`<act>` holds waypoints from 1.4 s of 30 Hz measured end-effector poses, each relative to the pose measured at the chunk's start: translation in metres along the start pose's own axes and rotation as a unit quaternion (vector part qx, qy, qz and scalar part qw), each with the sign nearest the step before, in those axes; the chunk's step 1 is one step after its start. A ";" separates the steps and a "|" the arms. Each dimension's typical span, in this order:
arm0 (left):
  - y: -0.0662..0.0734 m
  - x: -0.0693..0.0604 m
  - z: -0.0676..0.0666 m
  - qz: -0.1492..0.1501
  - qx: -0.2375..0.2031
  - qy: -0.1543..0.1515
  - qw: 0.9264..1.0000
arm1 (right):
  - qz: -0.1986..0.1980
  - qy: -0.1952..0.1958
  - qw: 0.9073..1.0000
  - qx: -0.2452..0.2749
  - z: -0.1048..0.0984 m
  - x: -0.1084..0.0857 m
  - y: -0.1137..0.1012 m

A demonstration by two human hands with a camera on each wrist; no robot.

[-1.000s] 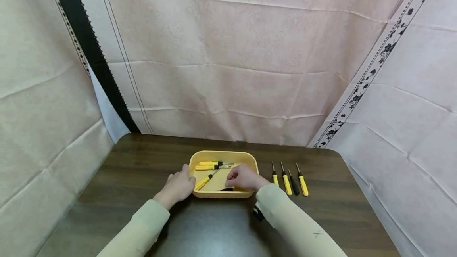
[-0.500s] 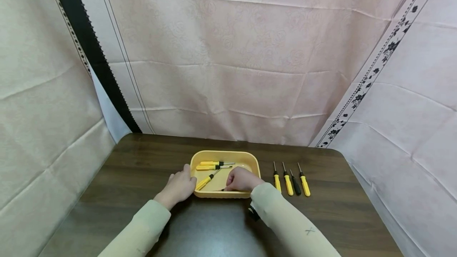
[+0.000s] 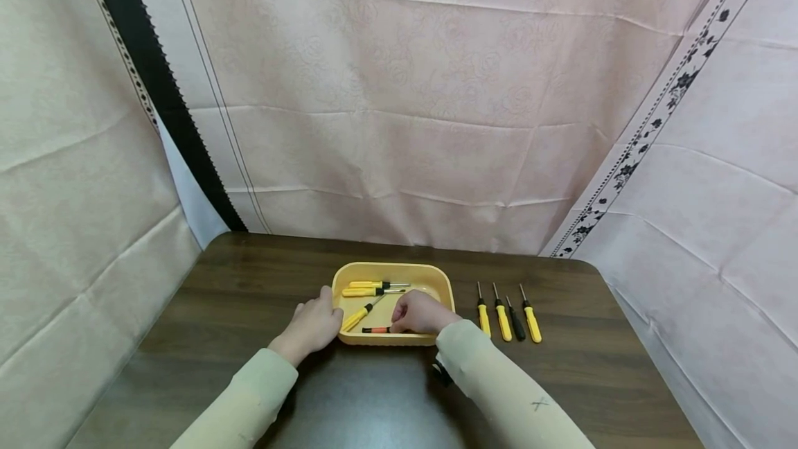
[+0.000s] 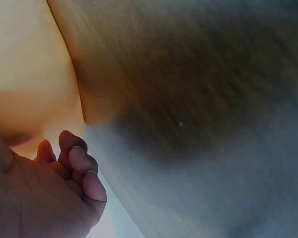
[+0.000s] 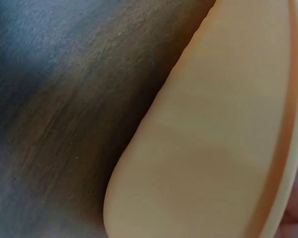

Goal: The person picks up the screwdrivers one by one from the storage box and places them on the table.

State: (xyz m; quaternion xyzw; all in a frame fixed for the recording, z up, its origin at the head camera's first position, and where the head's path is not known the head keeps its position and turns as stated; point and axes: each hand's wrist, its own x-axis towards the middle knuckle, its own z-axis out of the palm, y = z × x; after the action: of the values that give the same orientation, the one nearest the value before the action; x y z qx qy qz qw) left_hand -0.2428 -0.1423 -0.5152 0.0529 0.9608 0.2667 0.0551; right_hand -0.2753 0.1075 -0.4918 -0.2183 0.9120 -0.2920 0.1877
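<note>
A yellow plastic tray (image 3: 399,273) holds several screwdrivers with yellow handles; two screwdrivers (image 3: 368,292) lie side by side near its back and one screwdriver (image 3: 358,317) slants at the left. My left hand (image 3: 316,322) grips the tray's left rim, its thumb over the edge; curled fingers (image 4: 83,161) show beside the tray wall in the left wrist view. Inside the tray's front right, my right hand (image 3: 424,312) pinches a slim orange-and-black tool (image 3: 376,330) lying along the front wall. My fingers cover its right end, so its kind is unclear. The tray wall (image 5: 203,148) mostly hides that hand in the right wrist view.
Right of the tray, several screwdrivers stand in a row with tips pointing away: yellow-handled ones (image 3: 531,324) and a black-handled one (image 3: 516,324). All lie on a dark wooden table (image 3: 249,283). Pale cloth (image 3: 436,123) hangs behind the table.
My right hand has lowered toward the tray's front wall. The slim tool's orange part now shows left of the fingers, where only a dark piece showed before. My left hand has stayed on the tray.
</note>
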 end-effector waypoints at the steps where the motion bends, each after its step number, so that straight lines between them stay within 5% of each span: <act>1: 0.000 0.000 0.000 -0.001 0.000 0.000 1.000 | -0.002 -0.005 1.000 -0.002 0.000 0.001 -0.001; 18: -0.001 0.001 0.003 -0.004 0.007 0.006 1.000 | -0.022 -0.056 0.997 -0.058 -0.001 0.003 -0.001; 29: -0.001 0.001 0.001 -0.007 0.004 0.000 1.000 | -0.021 0.021 0.999 0.020 -0.018 -0.001 -0.002; 42: 0.000 0.000 -0.001 -0.009 0.002 -0.002 1.000 | -0.004 0.094 0.987 0.130 -0.065 -0.025 0.002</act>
State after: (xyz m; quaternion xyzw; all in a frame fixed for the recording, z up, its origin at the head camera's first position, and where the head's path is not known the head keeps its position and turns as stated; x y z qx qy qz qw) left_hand -0.2433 -0.1421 -0.5146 0.0454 0.9616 0.2642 0.0594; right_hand -0.2858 0.1510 -0.4386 -0.1670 0.8790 -0.4282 0.1265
